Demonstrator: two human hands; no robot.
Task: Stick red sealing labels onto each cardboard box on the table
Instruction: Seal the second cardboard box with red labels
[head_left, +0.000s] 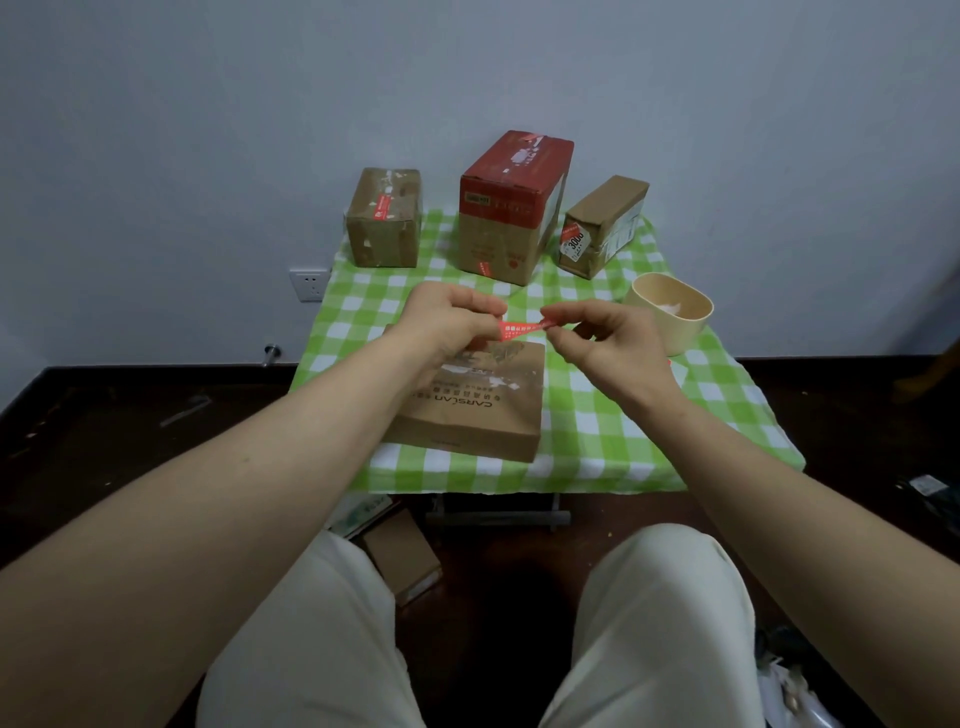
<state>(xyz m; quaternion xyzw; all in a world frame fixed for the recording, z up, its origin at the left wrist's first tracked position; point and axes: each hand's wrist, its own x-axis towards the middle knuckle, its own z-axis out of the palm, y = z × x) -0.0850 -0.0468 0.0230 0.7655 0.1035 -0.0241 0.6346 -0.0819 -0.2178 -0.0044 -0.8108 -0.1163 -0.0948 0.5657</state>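
A red sealing label (521, 328) is stretched between my two hands above the flat cardboard box (483, 410) at the table's near side. My left hand (447, 317) pinches the label's left end and my right hand (608, 338) pinches its right end. At the back stand a small brown box (384, 218) with a red label on top, a tall red-and-brown box (506, 208) with a red label low on its front, and a long brown box (602, 228) with a red-and-white sticker on its end.
A green-and-white checked cloth (613, 415) covers the small table. A beige cup (670, 312) stands at the right. Another cardboard box (405, 561) lies on the dark floor under the table's front edge, by my knees. A wall socket (310, 285) is at the left.
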